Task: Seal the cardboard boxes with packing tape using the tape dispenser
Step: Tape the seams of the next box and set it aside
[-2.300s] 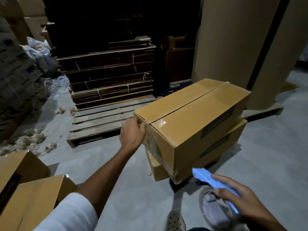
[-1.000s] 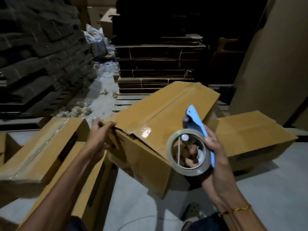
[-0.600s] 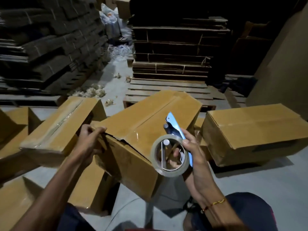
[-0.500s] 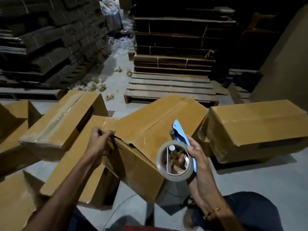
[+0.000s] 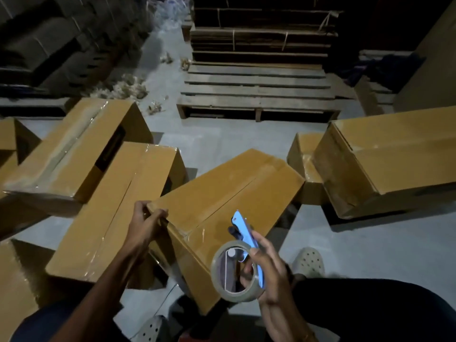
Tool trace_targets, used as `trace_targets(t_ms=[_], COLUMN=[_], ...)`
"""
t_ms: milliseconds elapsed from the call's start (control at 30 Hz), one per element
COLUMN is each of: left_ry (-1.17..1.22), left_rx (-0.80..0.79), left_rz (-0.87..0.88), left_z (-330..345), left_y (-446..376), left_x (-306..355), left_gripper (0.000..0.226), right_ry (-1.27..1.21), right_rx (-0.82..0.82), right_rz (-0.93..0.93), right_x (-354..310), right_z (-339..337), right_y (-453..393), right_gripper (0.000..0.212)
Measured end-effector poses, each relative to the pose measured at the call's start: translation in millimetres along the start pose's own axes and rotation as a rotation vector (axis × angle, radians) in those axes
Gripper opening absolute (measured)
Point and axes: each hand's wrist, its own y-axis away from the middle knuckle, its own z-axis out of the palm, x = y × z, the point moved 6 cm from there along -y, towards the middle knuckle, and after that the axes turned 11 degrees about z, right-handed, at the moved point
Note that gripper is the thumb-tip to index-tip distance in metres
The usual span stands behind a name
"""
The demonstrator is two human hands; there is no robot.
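A: Where's your left hand (image 5: 144, 227)?
B: Curled over the near corner of the tilted cardboard box (image 5: 222, 193), which leans on the floor (image 5: 357, 245) between other boxes.
A: And your right hand (image 5: 267, 272)?
B: You're gripping the blue tape dispenser (image 5: 243, 230), its tape roll (image 5: 235, 274) just over the box's near end

Dim room; grey concrete floor (image 5: 370, 248); wooden pallet (image 5: 256, 95) ahead; flattened cardboard stacks (image 5: 261, 33) behind.
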Motion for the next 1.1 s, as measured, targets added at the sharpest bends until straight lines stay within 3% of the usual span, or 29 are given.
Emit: trace_targets(t_ms=[167,300,433,500,533,600,700,767,900,1100], left_ry=[0.014,-0.025,-0.207,-0.493,-0.727,-1.064,-1.087,-1.146,-1.278,-1.231], left_rx=[-0.068,-0.185,-0.186,-0.199,-0.232,-0.340,-0.662,-0.835,-0.970,-0.790], left_rz=[-0.018,-0.040,-0.129,-0.144,-0.099,0.188,0.530,0.596,0.715,0.414], left_z=[26.2,69.0,107.8,120.0,123.9,143.5,194.6,221.6,264.8,286.0], left_y=[-14.2,-25.2,-19.2,-3.8,5.3,21.1,55.0,79.3,115.0,82.3], left_x=[-22.4,-49.3,-99.5,-115.2,-112.9,-94.2,-78.4,-86.4,-108.6,-110.7], left_gripper=[0.024,0.022,0.060,0.074,0.076,0.071,0.072,0.085,0.114,0.093], right_ry=[0.079,0.084,-0.022,-0.056,-0.093,-0.168,-0.241,-0.233,-0.095,0.234], right_rx=[0.068,0.132,0.188,0.164,0.149,0.056,-0.009,-0.035,-0.131,-0.181], right_rz=[0.065,0.038,0.035,0.063,0.088,0.078,0.081,0.094,0.117,0.007], right_x=[11.7,14.9,24.5,23.5,22.9,14.9,-4.9,-20.3,-51.3,-91.6], right_z=[-5.4,-33.9,-45.4,-45.7,-46.9,-48.0,-50.8,-50.7,-47.9,-54.3], right_y=[-23.4,-38.0,-48.8,-53.1,-55.5,-54.9,-53.0,-53.4,-53.7,-64.8], right_gripper=[0.045,0.053,0.039,0.045,0.058,0.077,0.076,0.069,0.061,0.056])
